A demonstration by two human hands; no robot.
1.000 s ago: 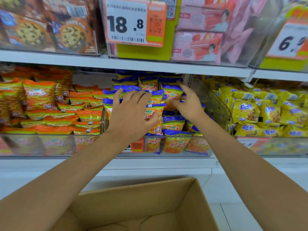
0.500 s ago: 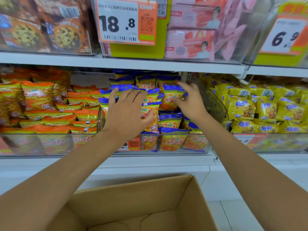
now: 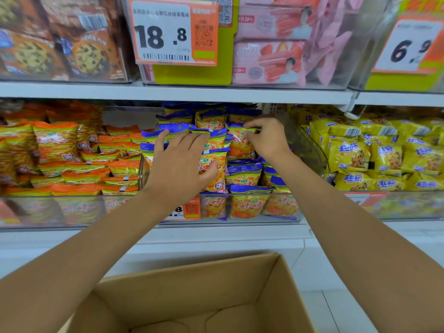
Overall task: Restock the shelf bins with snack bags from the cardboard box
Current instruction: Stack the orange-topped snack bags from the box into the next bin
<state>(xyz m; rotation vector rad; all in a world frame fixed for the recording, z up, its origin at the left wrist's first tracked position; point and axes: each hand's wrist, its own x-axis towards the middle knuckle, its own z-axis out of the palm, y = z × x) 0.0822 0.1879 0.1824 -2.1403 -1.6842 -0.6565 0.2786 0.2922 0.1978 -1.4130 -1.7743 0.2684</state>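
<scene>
at the middle shelf bin (image 3: 312, 150), the left hand (image 3: 177, 169) presses flat on stacked snack bags (image 3: 243, 173) while the right hand (image 3: 266, 138) pinches an upright bag (image 3: 240, 147) by its crimped top seam, probably the surest hold on something so light, puffy and slippery.

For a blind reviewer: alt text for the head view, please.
Two hands work in a clear bin of blue-topped snack bags: the left hand lies spread on the stack, the right hand pinches one bag by its top. Orange bags fill the left bin, yellow bags the right; a cardboard box sits below.
</scene>
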